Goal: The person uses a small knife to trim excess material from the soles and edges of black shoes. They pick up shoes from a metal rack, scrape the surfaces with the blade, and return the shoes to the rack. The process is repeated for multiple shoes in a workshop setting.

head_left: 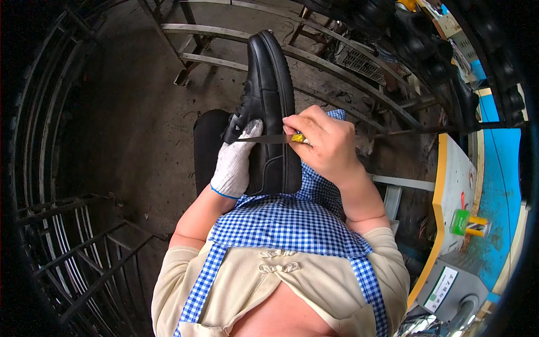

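Black shoe (265, 101), gloved left hand (233, 160) gripping it, right hand (324, 139) holding blade (269, 139)

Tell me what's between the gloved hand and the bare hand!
In the head view, part of the black shoe lies between the gloved left hand and the bare right hand, with a thin knife blade across it.

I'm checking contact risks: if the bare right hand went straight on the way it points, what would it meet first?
Pointing left, the right hand would likely meet the black leather-look shoe first, at its sole, though depth is unclear.
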### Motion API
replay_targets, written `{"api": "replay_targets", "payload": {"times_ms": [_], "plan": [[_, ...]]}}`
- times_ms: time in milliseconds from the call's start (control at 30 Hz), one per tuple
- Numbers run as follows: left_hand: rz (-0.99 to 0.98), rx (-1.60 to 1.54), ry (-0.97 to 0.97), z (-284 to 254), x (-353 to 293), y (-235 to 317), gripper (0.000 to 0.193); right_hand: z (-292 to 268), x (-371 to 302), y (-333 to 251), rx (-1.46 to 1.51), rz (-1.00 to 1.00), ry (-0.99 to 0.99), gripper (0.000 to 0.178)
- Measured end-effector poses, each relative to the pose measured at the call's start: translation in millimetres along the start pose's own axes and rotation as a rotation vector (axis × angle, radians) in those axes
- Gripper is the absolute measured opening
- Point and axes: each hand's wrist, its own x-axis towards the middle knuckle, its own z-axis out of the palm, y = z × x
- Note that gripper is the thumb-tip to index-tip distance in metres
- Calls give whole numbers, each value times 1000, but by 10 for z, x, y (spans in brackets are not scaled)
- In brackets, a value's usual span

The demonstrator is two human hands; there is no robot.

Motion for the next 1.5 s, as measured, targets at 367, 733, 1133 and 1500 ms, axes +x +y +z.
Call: {"api": "replay_targets", "payload": {"times_ms": [367, 733, 1133, 1500], "plan": [[285, 224, -1, -240, 54, -260, 29, -68, 136, -127, -227, -28, -179, 29], [341, 325, -55, -242, 80, -225, 29, 142, 93, 44, -148, -1, -20, 26], [113, 72, -9, -125, 58, -71, 33, 154, -2, 168, 26, -21, 54, 26], [209, 208, 9, -119, 50, -153, 31, 7, 34, -28, -139, 4, -74, 28]]}}
